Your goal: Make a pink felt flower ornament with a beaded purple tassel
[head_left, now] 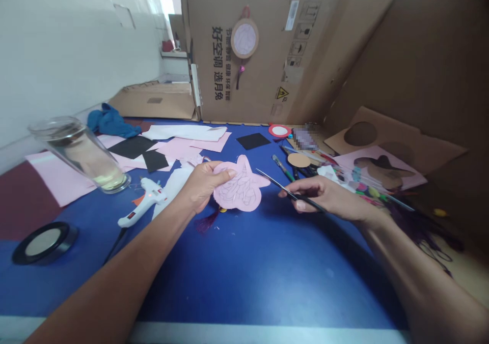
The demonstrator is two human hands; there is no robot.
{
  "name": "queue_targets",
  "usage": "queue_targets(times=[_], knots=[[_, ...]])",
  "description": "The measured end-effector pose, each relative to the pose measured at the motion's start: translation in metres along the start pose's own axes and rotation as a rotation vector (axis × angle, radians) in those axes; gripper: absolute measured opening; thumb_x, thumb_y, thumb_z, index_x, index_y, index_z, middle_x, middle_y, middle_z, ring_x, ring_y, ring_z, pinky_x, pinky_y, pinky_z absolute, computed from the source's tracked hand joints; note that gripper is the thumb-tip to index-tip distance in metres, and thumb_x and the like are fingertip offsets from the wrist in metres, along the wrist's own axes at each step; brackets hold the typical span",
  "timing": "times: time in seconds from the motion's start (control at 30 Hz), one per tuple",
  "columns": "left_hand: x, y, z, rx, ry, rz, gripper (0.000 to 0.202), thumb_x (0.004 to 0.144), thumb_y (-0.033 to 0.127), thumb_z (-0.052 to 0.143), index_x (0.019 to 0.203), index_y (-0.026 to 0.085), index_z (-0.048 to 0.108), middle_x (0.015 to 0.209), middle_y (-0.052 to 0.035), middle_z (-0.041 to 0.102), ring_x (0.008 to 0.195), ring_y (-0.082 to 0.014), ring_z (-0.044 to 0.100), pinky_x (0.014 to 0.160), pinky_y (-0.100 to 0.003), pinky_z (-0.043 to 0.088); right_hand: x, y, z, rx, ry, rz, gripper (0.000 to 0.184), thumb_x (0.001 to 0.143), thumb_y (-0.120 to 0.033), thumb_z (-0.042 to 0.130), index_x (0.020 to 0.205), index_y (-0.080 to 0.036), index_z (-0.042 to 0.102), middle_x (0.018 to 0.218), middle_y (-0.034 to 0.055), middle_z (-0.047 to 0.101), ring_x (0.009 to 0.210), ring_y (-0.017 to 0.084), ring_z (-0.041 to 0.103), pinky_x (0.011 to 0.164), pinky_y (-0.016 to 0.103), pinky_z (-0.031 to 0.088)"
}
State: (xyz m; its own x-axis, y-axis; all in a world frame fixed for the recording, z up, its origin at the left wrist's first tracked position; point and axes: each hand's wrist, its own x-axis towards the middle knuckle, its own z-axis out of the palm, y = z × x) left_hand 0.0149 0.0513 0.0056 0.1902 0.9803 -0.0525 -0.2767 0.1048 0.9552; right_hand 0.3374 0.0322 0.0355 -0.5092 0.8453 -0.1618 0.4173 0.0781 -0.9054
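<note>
My left hand (204, 185) pinches a lobed pink paper cut-out (240, 189) by its left edge, thumb on top. Fine dark lines branch over the middle of its face. A dark purple tassel (207, 223) with a yellow bead hangs below it. Between the thumb and fingers of my right hand (317, 195) is a slim dark tool with a pointed silver tip (275, 182). Its tip is close to the right lobe of the cut-out; I cannot tell whether they touch. My palm hides part of the tool.
On the left are a glass of liquid (82, 155), a white glue gun (143, 201), a tape roll (45, 243) and pink sheets (61, 178). A brush (282, 168), cardboard (397, 130) and scissors (435, 252) lie right. A round tasselled ornament (245, 38) hangs on the box (263, 99) behind.
</note>
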Motion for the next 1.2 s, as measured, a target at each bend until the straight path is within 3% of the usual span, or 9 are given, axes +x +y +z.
queue_targets(times=[0.17, 0.3, 0.43, 0.6, 0.73, 0.87, 1.03, 1.2], knots=[[0.002, -0.001, 0.0, -0.021, 0.006, 0.005, 0.023, 0.07, 0.026, 0.099, 0.086, 0.016, 0.085, 0.085, -0.009, 0.083, 0.077, -0.022, 0.077, 0.071, -0.035, 0.063, 0.002, 0.004, 0.005, 0.026, 0.078, -0.022, 0.05, 0.076, -0.062, 0.095, 0.109, -0.024, 0.088, 0.072, -0.0006, 0.067, 0.063, 0.014, 0.052, 0.059, 0.028, 0.042], [0.001, -0.002, 0.0, -0.001, -0.009, 0.007, 0.023, 0.072, 0.027, 0.098, 0.089, 0.016, 0.085, 0.087, -0.009, 0.083, 0.076, -0.0211, 0.076, 0.07, -0.034, 0.061, 0.008, 0.005, 0.016, 0.166, 0.234, -0.049, 0.057, 0.071, -0.06, 0.1, 0.114, -0.026, 0.085, 0.09, 0.0047, 0.081, 0.084, 0.022, 0.072, 0.08, 0.035, 0.057], [0.0, -0.004, 0.002, 0.044, -0.023, 0.02, 0.026, 0.071, 0.028, 0.099, 0.09, 0.016, 0.085, 0.087, -0.008, 0.082, 0.076, -0.0203, 0.075, 0.071, -0.033, 0.061, 0.01, 0.003, 0.023, 0.221, 0.264, -0.046, 0.064, 0.068, -0.06, 0.101, 0.12, -0.028, 0.083, 0.108, 0.0086, 0.086, 0.102, 0.027, 0.077, 0.095, 0.042, 0.06], [-0.002, -0.005, 0.006, 0.092, -0.043, 0.024, 0.027, 0.07, 0.03, 0.099, 0.088, 0.018, 0.083, 0.083, -0.0059, 0.08, 0.074, -0.0194, 0.073, 0.069, -0.032, 0.06, 0.011, 0.004, 0.023, 0.214, 0.339, -0.042, 0.072, 0.069, -0.065, 0.1, 0.129, -0.026, 0.084, 0.103, 0.0083, 0.085, 0.098, 0.027, 0.075, 0.093, 0.042, 0.058], [-0.004, -0.004, 0.008, 0.133, -0.049, 0.037, 0.03, 0.068, 0.034, 0.1, 0.086, 0.017, 0.082, 0.081, -0.0053, 0.079, 0.072, -0.0189, 0.071, 0.066, -0.031, 0.057, 0.012, 0.006, 0.027, 0.162, 0.378, -0.085, 0.067, 0.072, -0.069, 0.096, 0.121, -0.025, 0.087, 0.108, 0.0079, 0.082, 0.095, 0.025, 0.07, 0.088, 0.039, 0.056], [-0.005, -0.005, 0.009, 0.135, -0.063, 0.032, 0.028, 0.07, 0.033, 0.098, 0.085, 0.017, 0.081, 0.082, -0.0056, 0.078, 0.072, -0.0196, 0.071, 0.068, -0.033, 0.056, 0.012, 0.005, 0.03, 0.174, 0.344, -0.151, 0.056, 0.075, -0.069, 0.094, 0.111, -0.026, 0.087, 0.123, 0.0095, 0.08, 0.107, 0.029, 0.071, 0.094, 0.041, 0.057], [-0.006, -0.006, 0.011, 0.15, -0.084, 0.038, 0.025, 0.075, 0.035, 0.095, 0.087, 0.018, 0.081, 0.082, -0.0058, 0.077, 0.072, -0.019, 0.069, 0.066, -0.032, 0.053, 0.007, -0.009, 0.029, 0.2, 0.174, -0.21, 0.055, 0.081, -0.068, 0.091, 0.125, -0.035, 0.086, 0.149, 0.0083, 0.074, 0.145, 0.037, 0.062, 0.122, 0.053, 0.048], [-0.01, -0.004, 0.014, 0.18, -0.11, 0.074, 0.027, 0.078, 0.041, 0.092, 0.089, 0.018, 0.083, 0.087, -0.0063, 0.079, 0.077, -0.0187, 0.069, 0.073, -0.032, 0.053, 0.007, -0.04, 0.037, 0.069, 0.111, -0.24, 0.044, 0.084, -0.063, 0.091, 0.12, -0.038, 0.089, 0.147, 0.0076, 0.075, 0.147, 0.038, 0.061, 0.121, 0.055, 0.051]])
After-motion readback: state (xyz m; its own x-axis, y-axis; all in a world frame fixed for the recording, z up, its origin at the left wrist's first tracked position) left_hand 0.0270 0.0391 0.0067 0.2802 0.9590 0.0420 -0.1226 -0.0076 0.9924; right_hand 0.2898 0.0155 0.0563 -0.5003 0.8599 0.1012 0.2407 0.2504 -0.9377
